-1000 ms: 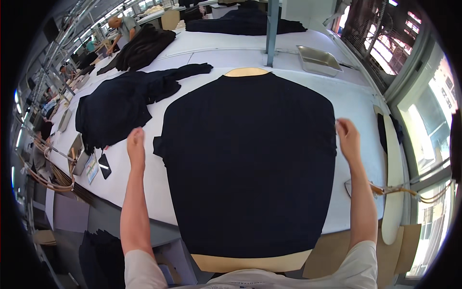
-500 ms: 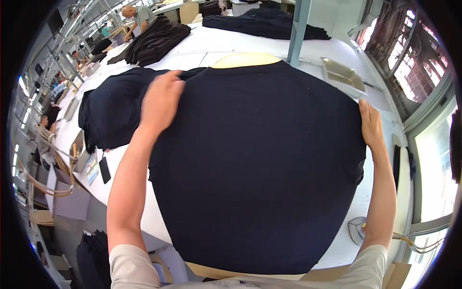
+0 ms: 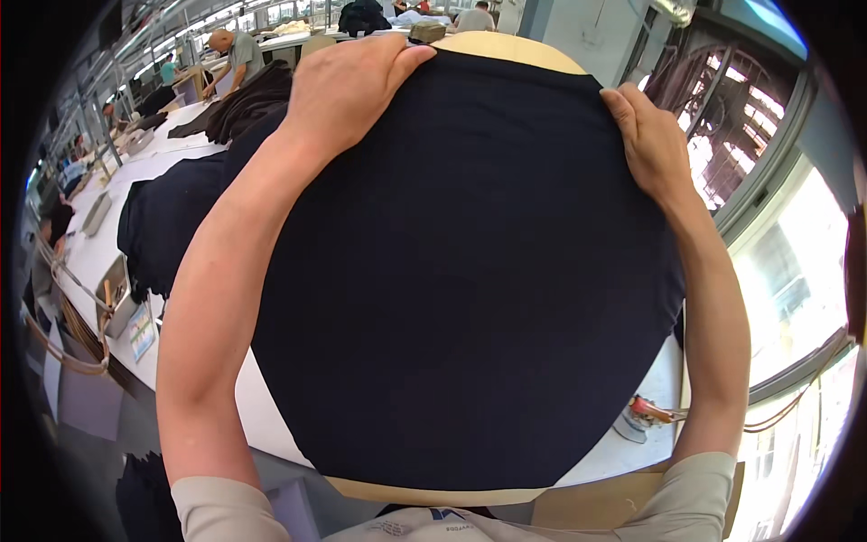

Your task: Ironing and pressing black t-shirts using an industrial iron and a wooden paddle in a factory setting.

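A dark navy knit garment (image 3: 470, 271) is stretched over a pale yellow board (image 3: 515, 52), which shows past the cloth at the far end and along the near edge. My left hand (image 3: 352, 90) is closed on the far left part of the garment, its thumb lying along the top edge. At the far right corner my right hand (image 3: 652, 135) grips the garment too, thumb on the front side and fingers partly hidden behind. The far end appears lifted toward the camera, covering most of the table behind it.
Dark folded garments (image 3: 167, 217) are piled on the white table (image 3: 257, 402) at left, near a metal tray (image 3: 115, 294). What looks like an iron (image 3: 637, 420) stands beside my right forearm. A person (image 3: 237, 61) works farther back. Windows (image 3: 781, 262) line the right.
Both hands have moved toward the garment's far edge, the right one inward from its side. The garment's far end has risen in view, covering the tray and post behind it.
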Demonstrator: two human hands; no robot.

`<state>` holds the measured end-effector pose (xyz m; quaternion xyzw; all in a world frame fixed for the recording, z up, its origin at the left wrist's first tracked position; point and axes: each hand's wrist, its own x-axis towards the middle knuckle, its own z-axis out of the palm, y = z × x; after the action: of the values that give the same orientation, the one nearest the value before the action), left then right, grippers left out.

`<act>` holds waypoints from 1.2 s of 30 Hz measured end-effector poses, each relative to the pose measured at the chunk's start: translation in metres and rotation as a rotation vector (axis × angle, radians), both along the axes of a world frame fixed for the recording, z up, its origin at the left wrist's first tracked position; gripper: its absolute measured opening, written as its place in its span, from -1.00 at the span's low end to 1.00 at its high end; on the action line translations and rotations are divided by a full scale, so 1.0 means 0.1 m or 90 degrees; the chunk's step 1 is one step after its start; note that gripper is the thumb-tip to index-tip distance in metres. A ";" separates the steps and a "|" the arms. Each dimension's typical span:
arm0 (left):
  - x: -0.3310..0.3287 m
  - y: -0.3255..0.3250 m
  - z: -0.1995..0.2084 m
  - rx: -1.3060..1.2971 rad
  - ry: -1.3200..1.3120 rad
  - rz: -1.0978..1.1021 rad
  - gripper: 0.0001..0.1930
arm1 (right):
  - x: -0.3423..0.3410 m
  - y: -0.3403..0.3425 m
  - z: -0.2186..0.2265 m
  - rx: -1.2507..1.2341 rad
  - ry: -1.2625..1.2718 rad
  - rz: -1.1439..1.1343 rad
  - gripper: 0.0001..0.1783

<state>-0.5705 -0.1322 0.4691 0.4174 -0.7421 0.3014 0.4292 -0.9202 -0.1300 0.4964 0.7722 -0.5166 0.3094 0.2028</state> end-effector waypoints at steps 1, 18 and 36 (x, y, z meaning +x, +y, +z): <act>0.04 0.07 0.08 0.041 0.042 -0.045 -0.49 | 0.02 0.09 0.11 0.009 0.009 0.016 -0.37; 0.12 0.26 0.02 0.333 0.114 -0.082 -0.55 | 0.24 0.22 -0.06 0.125 -0.097 0.074 -0.46; 1.59 0.68 -0.91 0.289 0.424 -0.148 -0.55 | -0.98 0.35 -0.39 0.397 -0.396 0.149 -0.66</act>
<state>-0.4119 -0.0644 0.3778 0.4892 -0.6525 -0.0717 0.5743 -1.0184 -0.0951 0.4577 0.7199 -0.5307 0.3770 -0.2409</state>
